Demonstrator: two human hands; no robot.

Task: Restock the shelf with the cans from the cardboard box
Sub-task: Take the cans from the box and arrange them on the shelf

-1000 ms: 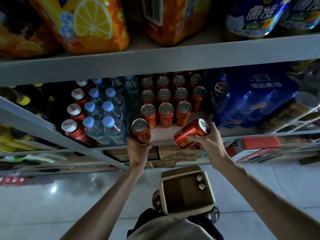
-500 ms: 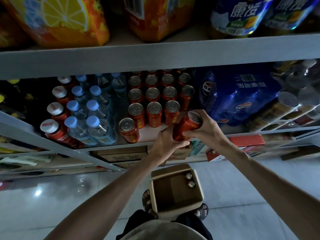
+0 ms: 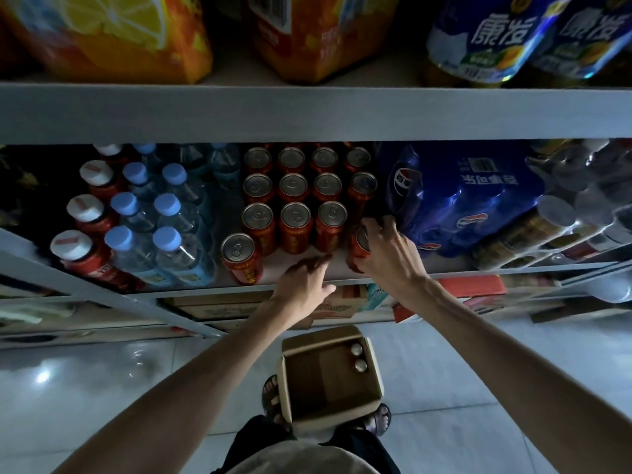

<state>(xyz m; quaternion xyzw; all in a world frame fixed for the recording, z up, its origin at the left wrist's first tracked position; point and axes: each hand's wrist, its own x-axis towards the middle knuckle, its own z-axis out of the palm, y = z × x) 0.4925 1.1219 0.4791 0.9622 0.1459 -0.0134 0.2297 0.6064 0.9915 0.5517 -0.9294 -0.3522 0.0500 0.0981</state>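
The right hand (image 3: 386, 258) has its grip around a red can (image 3: 357, 249), standing it at the shelf's (image 3: 307, 112) near right; the left hand (image 3: 302, 285) is empty, fingers spread. Next, I judge: release, then take cans from the cardboard box (image 3: 371, 378).

Readable markings. At 1 o'clock, two blue bottle labels (image 3: 492, 32) on the top shelf carry large white Chinese characters, reading roughly 康 plus a second character. At 3 o'clock, the blue shrink-wrapped pack (image 3: 461, 200) on the middle shelf bears round Pepsi logos, a white barcode patch and a line of white Chinese characters seen upside down, too blurred to spell out. At 12 o'clock, the orange pack (image 3: 301, 35) shows a barcode, its digits illegible. The red cans (image 3: 294, 230) carry gold characters, too small to read.
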